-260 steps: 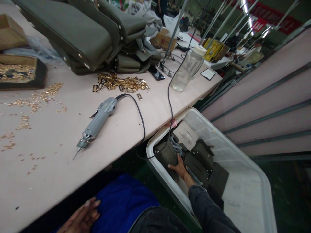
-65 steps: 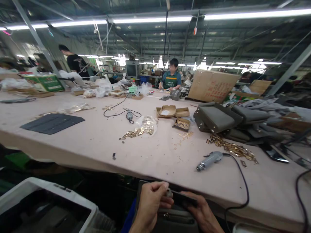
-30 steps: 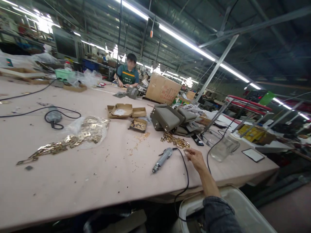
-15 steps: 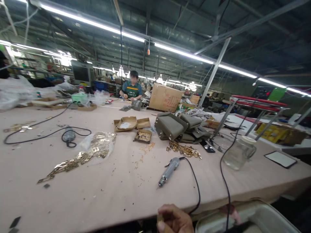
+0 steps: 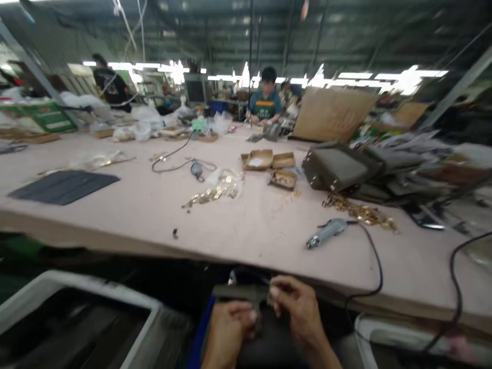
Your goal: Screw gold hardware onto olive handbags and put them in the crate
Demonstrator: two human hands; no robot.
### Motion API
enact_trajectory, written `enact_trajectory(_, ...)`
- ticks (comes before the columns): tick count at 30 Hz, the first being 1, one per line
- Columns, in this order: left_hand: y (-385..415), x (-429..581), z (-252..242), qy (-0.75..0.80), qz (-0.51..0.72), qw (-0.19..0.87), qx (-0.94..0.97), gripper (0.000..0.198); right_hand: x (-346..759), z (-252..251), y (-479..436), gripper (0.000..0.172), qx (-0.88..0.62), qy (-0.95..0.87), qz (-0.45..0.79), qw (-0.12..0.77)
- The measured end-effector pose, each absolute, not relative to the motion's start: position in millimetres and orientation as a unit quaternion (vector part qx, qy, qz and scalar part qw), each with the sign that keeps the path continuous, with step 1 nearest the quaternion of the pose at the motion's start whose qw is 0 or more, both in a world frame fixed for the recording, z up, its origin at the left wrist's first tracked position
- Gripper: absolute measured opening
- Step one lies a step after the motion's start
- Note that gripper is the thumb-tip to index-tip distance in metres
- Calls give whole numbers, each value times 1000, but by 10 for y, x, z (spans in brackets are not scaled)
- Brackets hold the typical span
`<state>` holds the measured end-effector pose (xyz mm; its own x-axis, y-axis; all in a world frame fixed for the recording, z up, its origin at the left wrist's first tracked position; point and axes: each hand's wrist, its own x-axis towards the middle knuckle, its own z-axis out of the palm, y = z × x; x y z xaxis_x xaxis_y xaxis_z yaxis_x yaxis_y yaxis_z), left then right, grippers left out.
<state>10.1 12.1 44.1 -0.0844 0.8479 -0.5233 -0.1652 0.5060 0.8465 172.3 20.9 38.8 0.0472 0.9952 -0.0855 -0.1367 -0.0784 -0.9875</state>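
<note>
At the bottom middle, both hands are over a dark grey-brown leather-like piece, blurred, just in front of the table edge. My left hand is closed on it, thumb and fingers pinched together. My right hand pinches something small beside the piece's upper right edge; fingers and blur hide what it is. Up on the table lies a grey electric screwdriver with a black cord. Behind it is a pile of gold metal fittings.
White-rimmed tubs stand at the lower left and lower right. The pinkish tabletop bears small cardboard boxes, a bag of metal plates, a dark sheet and stacked grey-brown bags. Across it a person works.
The view has swung left and downward. My left hand and the dark piece have come into view. My right hand, earlier alone with a small thing in its fingers, is now at the piece.
</note>
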Motion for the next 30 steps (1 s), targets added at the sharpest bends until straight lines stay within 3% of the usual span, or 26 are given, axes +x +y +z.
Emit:
enact_trajectory(4, -61, -46, 322, 577, 427, 654, 238, 45, 1698, 489, 199, 31, -496, -420, 556, 519)
enact_trajectory(11, -45, -46, 380, 553, 439, 659, 260, 32, 1606, 481, 118, 23, -475, -473, 594, 446)
enact_trajectory(30, -82, -138, 378, 531, 415, 683, 283, 29, 1464, 432, 27, 24, -562, -529, 517, 371)
